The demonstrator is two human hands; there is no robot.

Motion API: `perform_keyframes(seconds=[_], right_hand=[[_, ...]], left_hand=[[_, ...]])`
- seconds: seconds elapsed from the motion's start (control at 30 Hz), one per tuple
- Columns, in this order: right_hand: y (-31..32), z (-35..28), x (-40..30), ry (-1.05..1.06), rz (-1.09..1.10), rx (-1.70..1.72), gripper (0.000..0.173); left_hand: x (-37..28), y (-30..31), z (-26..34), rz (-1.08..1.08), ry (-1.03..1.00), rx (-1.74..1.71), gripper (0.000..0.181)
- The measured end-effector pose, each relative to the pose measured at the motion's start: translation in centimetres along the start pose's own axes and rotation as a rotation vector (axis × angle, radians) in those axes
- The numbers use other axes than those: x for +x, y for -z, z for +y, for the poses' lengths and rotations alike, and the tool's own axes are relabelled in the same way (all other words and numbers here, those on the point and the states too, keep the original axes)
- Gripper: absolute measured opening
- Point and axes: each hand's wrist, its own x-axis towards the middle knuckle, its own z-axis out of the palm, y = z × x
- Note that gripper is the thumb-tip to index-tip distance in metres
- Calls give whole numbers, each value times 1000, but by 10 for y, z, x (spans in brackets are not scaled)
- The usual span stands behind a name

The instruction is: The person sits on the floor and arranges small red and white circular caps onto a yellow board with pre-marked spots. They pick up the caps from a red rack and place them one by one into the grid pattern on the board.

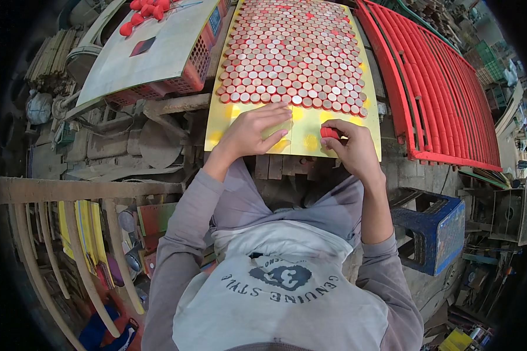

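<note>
Many small round discs with red sides and pale tops stand in close rows on a yellow board before me. My right hand is over the board's near right part, its thumb and fingers holding a small red cylindrical piece. Whether that is one disc or a short stack, I cannot tell. My left hand lies flat-fingered over the near left part, its fingertips close to the nearest row of discs, thumb apart from the fingers, with nothing seen in it.
At the right lies a red slatted frame, with a blue plastic stool below it. A pale panel on a red crate carries red objects at the left. A wooden rail with spindles stands at lower left.
</note>
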Motion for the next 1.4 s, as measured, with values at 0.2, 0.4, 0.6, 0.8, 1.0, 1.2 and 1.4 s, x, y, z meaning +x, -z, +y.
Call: perform_keyframes(seconds=[0.2,0.4,0.6,0.8,1.0,1.2,1.4], right_hand=[[-2,3,4,0,32,-64,30],[-6,2,12,-5,59,-159,31],[-3,-5,10,-68,96,-278,30],[10,8,16,-140,196,-311,24],[12,8,18,-98,186,-342,26],[5,1,26,-18,139,-412,29],[-6,-11,29,19,80,-309,23]], left_hand=[[-7,-2,-4,-21,51,-47,32],[-3,-1,-4,29,52,-21,27],[-5,-8,8,70,92,-62,22],[16,-32,12,-7,-40,-96,21],[30,-36,4,25,-30,-85,25],[32,-38,1,38,8,-112,25],[25,-33,9,83,-1,-116,22]])
